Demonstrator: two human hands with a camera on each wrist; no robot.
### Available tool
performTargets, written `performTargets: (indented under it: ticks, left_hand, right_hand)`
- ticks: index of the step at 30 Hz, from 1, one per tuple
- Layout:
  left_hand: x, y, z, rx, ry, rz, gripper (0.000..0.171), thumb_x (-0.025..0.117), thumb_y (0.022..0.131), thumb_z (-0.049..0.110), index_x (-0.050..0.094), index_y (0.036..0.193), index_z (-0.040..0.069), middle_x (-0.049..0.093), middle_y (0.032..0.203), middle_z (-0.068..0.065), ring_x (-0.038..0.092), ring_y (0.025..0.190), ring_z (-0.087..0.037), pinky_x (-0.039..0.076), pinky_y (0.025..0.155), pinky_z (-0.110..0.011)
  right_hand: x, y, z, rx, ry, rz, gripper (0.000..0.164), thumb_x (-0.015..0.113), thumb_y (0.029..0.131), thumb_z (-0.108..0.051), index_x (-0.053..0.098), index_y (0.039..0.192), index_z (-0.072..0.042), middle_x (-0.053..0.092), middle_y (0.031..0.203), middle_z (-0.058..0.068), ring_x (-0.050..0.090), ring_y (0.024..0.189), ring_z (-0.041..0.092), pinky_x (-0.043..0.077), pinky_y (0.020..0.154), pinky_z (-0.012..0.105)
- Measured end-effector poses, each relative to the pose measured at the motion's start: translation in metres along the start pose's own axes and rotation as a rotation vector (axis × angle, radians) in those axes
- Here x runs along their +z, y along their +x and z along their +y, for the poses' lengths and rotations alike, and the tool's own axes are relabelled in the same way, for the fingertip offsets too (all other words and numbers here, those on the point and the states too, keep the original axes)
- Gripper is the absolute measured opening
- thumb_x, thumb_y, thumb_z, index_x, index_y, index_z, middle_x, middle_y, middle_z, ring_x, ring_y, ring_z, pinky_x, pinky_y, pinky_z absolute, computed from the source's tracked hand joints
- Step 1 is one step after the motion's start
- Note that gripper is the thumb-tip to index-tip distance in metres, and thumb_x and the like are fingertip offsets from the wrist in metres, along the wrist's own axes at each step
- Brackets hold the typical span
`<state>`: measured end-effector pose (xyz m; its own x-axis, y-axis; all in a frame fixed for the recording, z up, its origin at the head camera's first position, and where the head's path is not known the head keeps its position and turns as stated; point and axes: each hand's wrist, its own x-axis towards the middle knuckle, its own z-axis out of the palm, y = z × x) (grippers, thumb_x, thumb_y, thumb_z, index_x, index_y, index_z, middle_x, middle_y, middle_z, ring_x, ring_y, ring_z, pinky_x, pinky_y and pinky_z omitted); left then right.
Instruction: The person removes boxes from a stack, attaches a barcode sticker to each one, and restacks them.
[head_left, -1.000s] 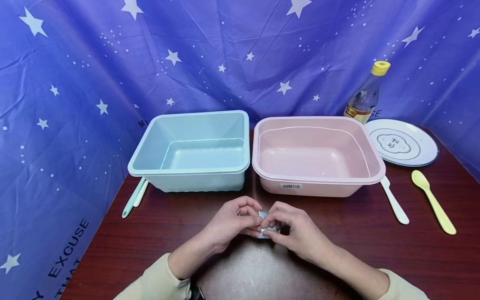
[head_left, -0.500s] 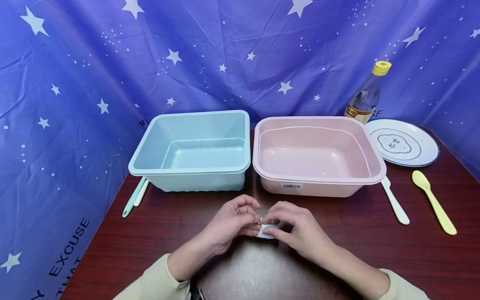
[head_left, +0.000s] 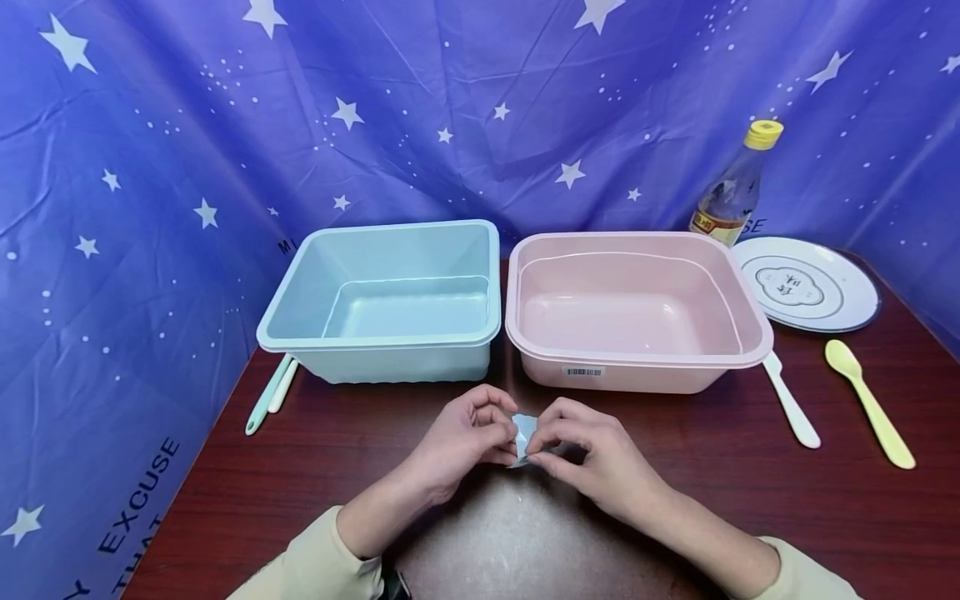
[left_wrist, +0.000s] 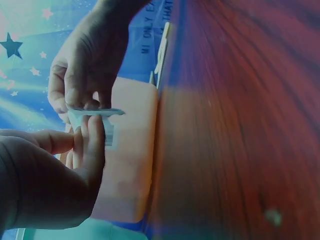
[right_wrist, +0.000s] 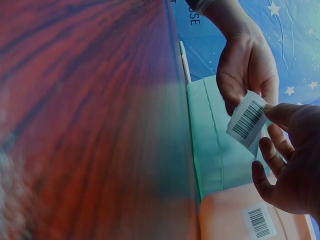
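Observation:
A small white label with a barcode [right_wrist: 245, 120] is held between my two hands above the table. In the head view its pale blue, shiny face [head_left: 525, 432] shows between the fingertips. My left hand [head_left: 467, 437] pinches its left side between thumb and fingers. The right hand [head_left: 588, 450] pinches its right side, with the thumb on the barcode face in the right wrist view. From the left wrist view the label's upper edge [left_wrist: 95, 112] looks bent over. Fingers hide part of it, so whether it is a single layer I cannot tell.
Behind the hands stand a light blue basin [head_left: 390, 364] and a pink basin [head_left: 637, 379]. To the right are a white knife [head_left: 791, 404], a yellow spoon [head_left: 873, 412], a plate [head_left: 840, 292] and a yellow-capped bottle [head_left: 731, 196]. Two utensil handles [head_left: 270, 396] poke out at left.
The label has turned between my fingers: its printed side faced up half a second ago, and its pale blue side shows now. Both hands have stayed nearly in place.

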<state>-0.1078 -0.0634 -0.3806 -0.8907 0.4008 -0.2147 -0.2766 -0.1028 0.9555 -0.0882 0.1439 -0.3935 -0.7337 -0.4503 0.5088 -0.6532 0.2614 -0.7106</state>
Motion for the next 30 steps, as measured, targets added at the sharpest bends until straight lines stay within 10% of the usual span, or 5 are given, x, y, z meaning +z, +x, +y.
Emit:
performTargets:
  ticks: [21,30]
  left_hand:
    - [-0.027,0.013,-0.004,0.158,0.507,0.042,0.023,0.057,0.086,-0.01,0.059,0.108,-0.005,0.059,0.076,-0.002,0.052,0.063,-0.014,0.043,0.057,-0.023]
    - [-0.029,0.012,-0.006,0.077,0.718,-0.025,0.024,0.059,0.083,-0.011,0.061,0.103,0.001,0.058,0.071,0.001,0.053,0.055,-0.01,0.045,0.052,-0.024]
  right_hand:
    - [0.002,0.0,-0.003,-0.003,0.033,-0.012,0.029,0.081,0.082,0.002,0.071,0.09,-0.024,0.06,0.094,-0.011,0.061,0.081,0.011,0.054,0.066,0.027]
    - [-0.001,0.0,-0.005,0.138,0.154,0.047,0.024,0.079,0.084,0.002,0.072,0.087,-0.021,0.063,0.09,-0.008,0.057,0.075,0.011,0.051,0.06,0.03]
